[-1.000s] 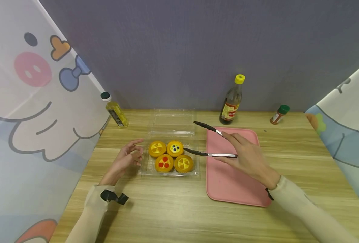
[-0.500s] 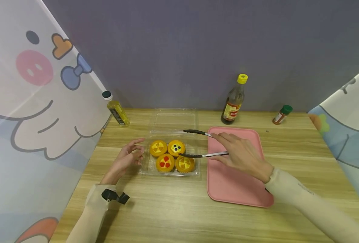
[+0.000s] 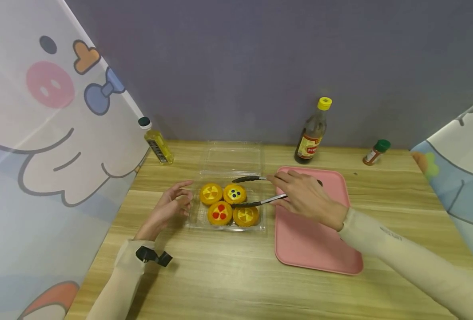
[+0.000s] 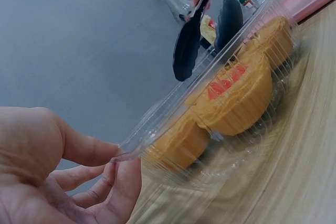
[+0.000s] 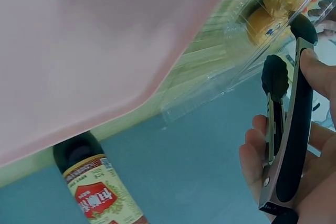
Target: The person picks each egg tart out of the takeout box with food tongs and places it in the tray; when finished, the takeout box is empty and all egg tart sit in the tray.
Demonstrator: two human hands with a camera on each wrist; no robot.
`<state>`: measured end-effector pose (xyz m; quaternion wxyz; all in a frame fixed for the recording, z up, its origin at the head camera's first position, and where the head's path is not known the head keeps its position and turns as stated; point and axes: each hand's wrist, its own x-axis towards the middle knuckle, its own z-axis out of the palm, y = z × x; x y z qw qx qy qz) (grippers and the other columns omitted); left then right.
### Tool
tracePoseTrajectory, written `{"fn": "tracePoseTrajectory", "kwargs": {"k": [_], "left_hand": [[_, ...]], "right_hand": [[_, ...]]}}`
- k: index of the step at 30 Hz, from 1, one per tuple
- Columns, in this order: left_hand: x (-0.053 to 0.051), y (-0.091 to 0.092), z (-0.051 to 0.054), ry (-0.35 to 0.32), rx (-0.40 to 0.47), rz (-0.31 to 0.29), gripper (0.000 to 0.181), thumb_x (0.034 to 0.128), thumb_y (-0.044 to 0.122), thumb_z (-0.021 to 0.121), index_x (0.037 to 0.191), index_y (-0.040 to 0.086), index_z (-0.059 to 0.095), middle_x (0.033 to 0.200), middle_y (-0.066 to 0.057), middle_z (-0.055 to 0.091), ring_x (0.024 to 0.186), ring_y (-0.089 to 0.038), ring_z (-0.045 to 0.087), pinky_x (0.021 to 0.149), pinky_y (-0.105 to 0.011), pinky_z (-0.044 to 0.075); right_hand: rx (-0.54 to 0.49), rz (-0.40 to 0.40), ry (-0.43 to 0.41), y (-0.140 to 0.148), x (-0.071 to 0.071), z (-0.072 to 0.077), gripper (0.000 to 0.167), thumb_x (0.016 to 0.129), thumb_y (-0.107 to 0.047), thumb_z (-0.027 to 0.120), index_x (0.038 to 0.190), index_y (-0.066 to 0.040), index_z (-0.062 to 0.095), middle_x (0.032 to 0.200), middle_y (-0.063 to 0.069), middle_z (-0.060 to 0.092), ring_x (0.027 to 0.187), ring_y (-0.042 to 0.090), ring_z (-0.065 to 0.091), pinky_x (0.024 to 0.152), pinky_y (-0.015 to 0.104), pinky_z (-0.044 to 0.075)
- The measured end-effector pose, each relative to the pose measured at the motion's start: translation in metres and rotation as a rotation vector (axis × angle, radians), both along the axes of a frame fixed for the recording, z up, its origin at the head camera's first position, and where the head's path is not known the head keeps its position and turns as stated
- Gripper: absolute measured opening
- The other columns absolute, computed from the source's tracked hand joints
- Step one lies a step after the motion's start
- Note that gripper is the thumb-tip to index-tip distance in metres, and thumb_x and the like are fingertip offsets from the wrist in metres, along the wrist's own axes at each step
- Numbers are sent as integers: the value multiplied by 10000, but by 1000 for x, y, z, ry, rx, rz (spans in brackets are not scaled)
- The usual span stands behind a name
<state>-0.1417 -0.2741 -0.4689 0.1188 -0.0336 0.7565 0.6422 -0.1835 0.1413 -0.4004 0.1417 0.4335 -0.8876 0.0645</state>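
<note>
Several tarts sit in a clear plastic container (image 3: 194, 222) with its lid folded back. My left hand (image 3: 167, 208) pinches the container's left edge between thumb and finger, as the left wrist view shows at its rim (image 4: 126, 153). In my right hand (image 3: 306, 198) are black-tipped tongs (image 3: 274, 198), their two arms spread. The tong tips are at either side of the blue-dotted tart (image 3: 235, 194) at the back right; whether they touch it I cannot tell. A red-topped tart (image 3: 220, 213) lies in front, beside a yellow-topped one (image 3: 246, 216); another (image 3: 211, 194) is at the back left.
A pink tray (image 3: 316, 249) lies right of the container, under my right hand. Behind it stands a dark sauce bottle (image 3: 311, 138) with a yellow cap. A small green-capped jar (image 3: 376, 152) is at the back right, an oil bottle (image 3: 159, 146) at the back left.
My right hand has moved left with the tongs, bringing their tips from the container's right side to around the blue-dotted tart. The tong arms are closer together. My left hand has stayed by the container.
</note>
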Motion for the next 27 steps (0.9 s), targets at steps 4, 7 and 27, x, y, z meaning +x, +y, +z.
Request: {"fn": "tracePoseTrajectory", "kwargs": {"k": [4, 7, 27], "left_hand": [[0, 0, 0, -3, 3, 2, 546, 1073, 91, 559, 1590, 85, 385, 1211, -164, 578, 759, -113, 615, 602, -253, 594], [0, 1, 0, -4, 0, -1, 544, 1075, 86, 553, 1591, 85, 380, 1231, -181, 572, 756, -109, 611, 602, -252, 594], [2, 2, 0, 1, 9, -2, 549, 1067, 52, 539, 1589, 64, 372, 1192, -157, 578, 758, -114, 599, 600, -258, 590]], "right_hand": [[34, 16, 21, -6, -4, 2, 713, 878, -475, 824, 1454, -121, 600, 1169, 46, 700, 886, 217, 624, 525, 309, 497], [57, 20, 27, -10, -7, 3, 714, 883, -488, 814, 1455, -119, 602, 1155, 56, 700, 922, 230, 641, 528, 314, 511], [124, -22, -35, -20, -12, 4, 715, 874, -497, 825, 1449, -126, 619, 1088, 96, 664, 811, 222, 607, 449, 271, 449]]}}
